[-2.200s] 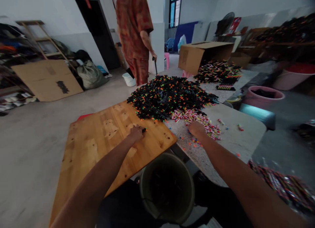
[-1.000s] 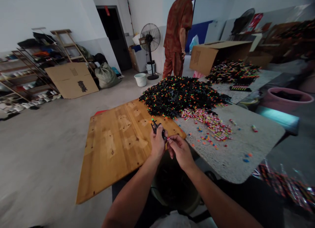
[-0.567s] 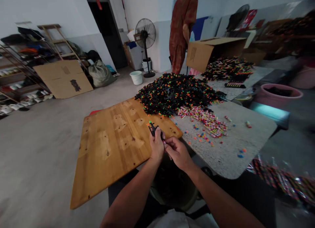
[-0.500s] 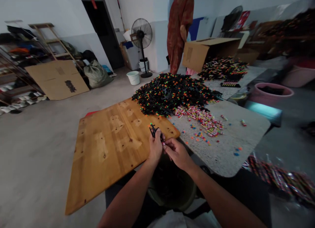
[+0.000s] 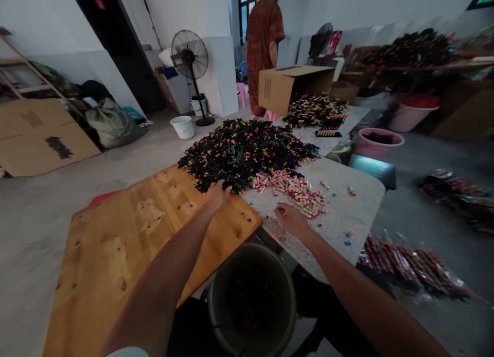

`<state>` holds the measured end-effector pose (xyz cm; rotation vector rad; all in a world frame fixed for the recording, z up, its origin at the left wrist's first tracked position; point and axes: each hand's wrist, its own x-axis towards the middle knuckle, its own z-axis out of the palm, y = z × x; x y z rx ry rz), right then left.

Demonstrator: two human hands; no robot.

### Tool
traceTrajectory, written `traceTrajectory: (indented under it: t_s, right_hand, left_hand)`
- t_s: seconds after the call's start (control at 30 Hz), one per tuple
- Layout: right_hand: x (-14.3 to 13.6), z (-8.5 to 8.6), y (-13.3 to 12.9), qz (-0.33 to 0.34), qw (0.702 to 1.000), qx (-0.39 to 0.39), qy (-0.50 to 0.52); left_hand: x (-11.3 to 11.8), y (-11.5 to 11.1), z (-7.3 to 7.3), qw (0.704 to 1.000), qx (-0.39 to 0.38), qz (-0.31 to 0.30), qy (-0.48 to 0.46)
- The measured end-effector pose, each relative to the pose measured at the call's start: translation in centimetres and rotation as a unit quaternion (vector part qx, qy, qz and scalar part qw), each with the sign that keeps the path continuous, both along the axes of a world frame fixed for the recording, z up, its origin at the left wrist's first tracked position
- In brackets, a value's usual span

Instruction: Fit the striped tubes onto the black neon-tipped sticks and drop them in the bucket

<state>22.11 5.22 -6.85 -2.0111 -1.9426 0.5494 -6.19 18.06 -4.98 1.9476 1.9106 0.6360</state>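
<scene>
My left hand (image 5: pixel 218 194) reaches to the near edge of a big heap of black plastic pieces (image 5: pixel 247 151) with orange and green tips. Its fingers are apart and touch the heap; no piece shows clearly in its grasp. Over the grey stone-like tabletop (image 5: pixel 328 238), my right hand (image 5: pixel 292 219) has its fingers curled together. What they hold, if anything, is hidden. Just beyond that hand lies a pile of small pink, white and yellow printed tubes (image 5: pixel 297 190). Tiny orange and blue bits (image 5: pixel 348 238) are scattered on the tabletop. Below my arms stands a deep bucket (image 5: pixel 250 295) with dark contents.
A wooden board (image 5: pixel 127 244) extends left. Behind the heap, an open cardboard box (image 5: pixel 276 89) lies beside more black pieces (image 5: pixel 316 110). A person (image 5: pixel 262 48) stands near it. Bagged bundles (image 5: pixel 417 264) are on the floor at right; a fan (image 5: pixel 189 56) stands behind.
The hands were together over the bucket, holding a black piece; it is no longer in them. The left moved forward to the heap, the right toward the tubes. The view turned right.
</scene>
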Motion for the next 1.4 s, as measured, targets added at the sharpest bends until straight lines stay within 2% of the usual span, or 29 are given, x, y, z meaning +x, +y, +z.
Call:
traceTrajectory:
  t_s: [0.07,0.13,0.23,0.37,0.5,0.63,0.7,0.8,0.87,0.97,1.07,1.2,1.3,1.4]
  right_hand:
    - [0.2,0.0,3.5,-0.010,0.999,0.000,-0.048]
    - [-0.2,-0.2,6.4,0.001,0.998,0.001,-0.059]
    - [-1.7,-0.6,9.4,0.033,0.997,-0.004,-0.072]
    - [-3.6,-1.0,11.3,0.051,0.994,-0.014,-0.095]
    - [-4.0,-1.3,11.3,0.035,0.992,-0.008,-0.125]
    - [-3.4,-1.1,10.4,0.048,0.987,-0.015,-0.152]
    - [-3.1,-0.8,10.1,0.044,0.987,-0.020,-0.153]
    - [-3.3,-0.3,9.9,0.022,0.988,-0.024,-0.152]
    - [-3.9,-0.1,10.2,0.017,0.989,-0.024,-0.144]
    - [-5.1,-0.1,10.7,0.019,0.991,-0.027,-0.133]
    - [-5.8,-0.3,11.0,0.019,0.991,-0.027,-0.130]
    - [-5.4,-0.3,11.0,0.027,0.991,-0.037,-0.129]
    - [-4.9,0.0,10.7,0.030,0.990,-0.050,-0.129]
    - [-4.5,0.5,10.1,0.023,0.991,-0.049,-0.120]
  left_hand:
    - [0.0,0.5,-0.5,0.999,-0.030,-0.019,-0.001]
    - [-0.8,-0.3,-1.0,0.999,-0.031,-0.029,-0.009]
    - [-3.3,-3.2,-1.9,0.999,-0.035,-0.023,-0.013]
    - [-7.5,-8.2,-2.8,0.995,-0.053,-0.009,-0.090]
    - [-11.3,-11.8,-2.7,0.987,-0.102,-0.013,-0.122]
    - [-13.5,-14.3,-1.3,0.967,-0.185,-0.019,-0.175]
    - [-14.2,-15.2,-0.3,0.946,-0.239,-0.014,-0.219]
    - [-15.2,-16.3,1.1,0.905,-0.298,0.026,-0.304]
    - [-16.0,-17.1,1.7,0.872,-0.296,0.050,-0.386]
    - [-17.3,-18.4,2.2,0.833,-0.289,0.045,-0.471]
    - [-18.2,-19.8,2.3,0.832,-0.309,0.043,-0.458]
    - [-18.8,-21.3,2.0,0.837,-0.277,0.032,-0.471]
    - [-18.3,-22.1,1.0,0.806,-0.271,0.001,-0.526]
    - [-16.5,-23.0,-0.1,0.770,-0.271,-0.024,-0.577]
